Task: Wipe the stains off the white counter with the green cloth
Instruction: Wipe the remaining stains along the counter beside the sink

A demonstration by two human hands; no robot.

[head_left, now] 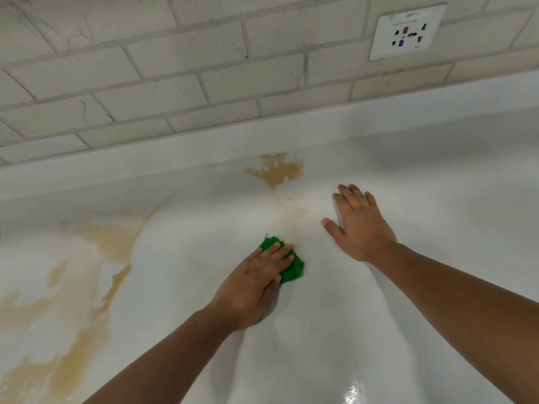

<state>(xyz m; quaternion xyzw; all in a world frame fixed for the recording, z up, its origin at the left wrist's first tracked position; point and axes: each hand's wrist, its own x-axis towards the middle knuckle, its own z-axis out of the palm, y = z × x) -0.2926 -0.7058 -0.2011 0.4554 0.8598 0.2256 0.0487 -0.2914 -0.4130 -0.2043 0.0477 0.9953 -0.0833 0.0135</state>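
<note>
Green cloth (296,269) crumpled, left hand (250,284) fingers flat atop, right hand (358,223) fingers apart, tan stains (277,169)

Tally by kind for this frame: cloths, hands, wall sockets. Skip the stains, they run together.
Green cloth: 1
Hands: 2 (left hand pressing on the cloth, right hand flat on the white counter)
Wall socket: 1
Total: 4

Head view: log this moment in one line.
left hand presses green cloth | right hand flat on counter | brown stains at left and rear
</note>
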